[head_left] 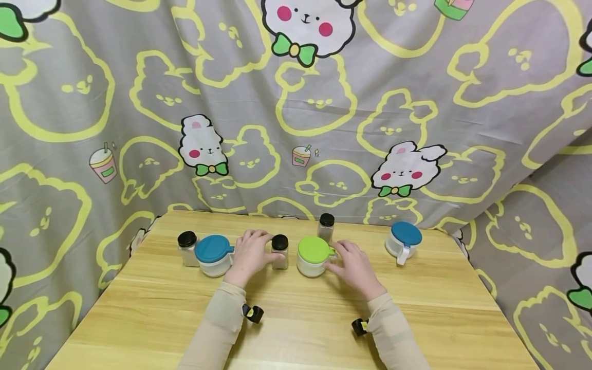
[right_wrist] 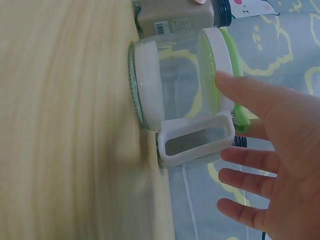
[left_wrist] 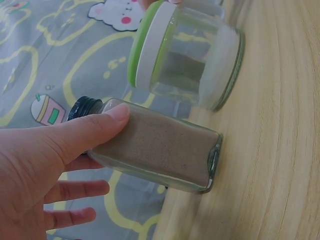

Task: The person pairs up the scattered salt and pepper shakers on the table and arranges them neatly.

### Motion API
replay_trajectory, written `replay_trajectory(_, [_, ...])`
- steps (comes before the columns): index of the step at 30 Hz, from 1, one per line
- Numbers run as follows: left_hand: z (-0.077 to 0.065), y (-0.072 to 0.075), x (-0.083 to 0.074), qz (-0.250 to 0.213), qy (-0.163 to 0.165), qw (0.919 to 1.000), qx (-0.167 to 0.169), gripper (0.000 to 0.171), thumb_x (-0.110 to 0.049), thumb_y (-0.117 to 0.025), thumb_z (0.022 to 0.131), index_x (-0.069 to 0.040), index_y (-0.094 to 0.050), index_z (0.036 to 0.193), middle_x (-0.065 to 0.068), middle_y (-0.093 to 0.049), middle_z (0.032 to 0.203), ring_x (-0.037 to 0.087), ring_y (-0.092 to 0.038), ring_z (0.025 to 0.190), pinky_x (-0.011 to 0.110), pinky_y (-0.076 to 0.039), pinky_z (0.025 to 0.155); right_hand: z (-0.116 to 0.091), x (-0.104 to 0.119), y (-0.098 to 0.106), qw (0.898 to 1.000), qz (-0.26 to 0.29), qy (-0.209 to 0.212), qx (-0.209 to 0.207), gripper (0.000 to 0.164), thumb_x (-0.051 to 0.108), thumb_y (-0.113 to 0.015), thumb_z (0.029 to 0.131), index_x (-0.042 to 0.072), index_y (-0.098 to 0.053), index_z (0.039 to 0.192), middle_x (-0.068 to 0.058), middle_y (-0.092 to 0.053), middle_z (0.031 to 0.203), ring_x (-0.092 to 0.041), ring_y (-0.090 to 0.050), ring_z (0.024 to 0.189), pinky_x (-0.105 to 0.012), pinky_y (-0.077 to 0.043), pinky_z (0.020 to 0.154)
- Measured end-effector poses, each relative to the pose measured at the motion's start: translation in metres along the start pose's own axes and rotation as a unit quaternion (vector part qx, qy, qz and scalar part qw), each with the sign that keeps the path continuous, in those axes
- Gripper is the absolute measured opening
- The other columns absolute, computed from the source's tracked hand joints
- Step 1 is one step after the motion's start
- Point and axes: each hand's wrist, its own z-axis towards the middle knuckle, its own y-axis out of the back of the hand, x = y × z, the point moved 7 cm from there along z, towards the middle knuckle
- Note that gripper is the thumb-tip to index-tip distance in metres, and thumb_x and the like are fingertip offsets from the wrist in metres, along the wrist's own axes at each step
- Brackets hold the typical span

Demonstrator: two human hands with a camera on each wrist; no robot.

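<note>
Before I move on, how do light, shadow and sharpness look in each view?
Head view: bright, soft shadows on the table; left wrist view: duller, hazy, but the bottle by the left hand is well outlined; right wrist view: also muted, wood grain soft, the fine print on the bottle's label illegible.

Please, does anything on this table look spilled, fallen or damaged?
Nothing stands out. The green-lidded jar, left blue-lidded jar, right blue-lidded jar, left bottle and middle bottle all stand upright with tops on. No spill or crack shows, though the back bottle is partly hidden.
</note>
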Motion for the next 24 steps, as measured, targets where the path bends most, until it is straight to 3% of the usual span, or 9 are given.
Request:
replay_trajectory(12, [0.0, -0.001, 0.0, 0.007, 0.0, 1.0, -0.001, 0.069, -0.061, -0.075, 0.074, -0.018, -0.065, 0.128, 0.004, -0.061, 0.132, 0.031, -0.046, 0.126, 0.054, -0.038, 0.1, 0.01, 0.004, -0.012, 0.998, 0.006, -0.032, 0.058, 0.087, 0.066, -0.069, 0.076, 0.01, -0.051, 0.141, -0.015, -0.054, 0.138, -0.035, -0.05, 0.127, -0.055, -0.042, 0.102])
replay_trajectory(24, [0.001, 0.001, 0.001, 0.005, -0.005, 1.0, -0.005, 0.07, -0.06, -0.075, 0.074, -0.017, -0.065, 0.128, 0.005, -0.06, 0.133, 0.032, -0.046, 0.128, 0.055, -0.038, 0.1, 0.015, 0.013, -0.017, 0.998, 0.006, -0.029, 0.063, 0.086, 0.066, -0.069, 0.076, 0.011, -0.051, 0.139, -0.013, -0.053, 0.138, -0.034, -0.048, 0.129, -0.056, -0.042, 0.103])
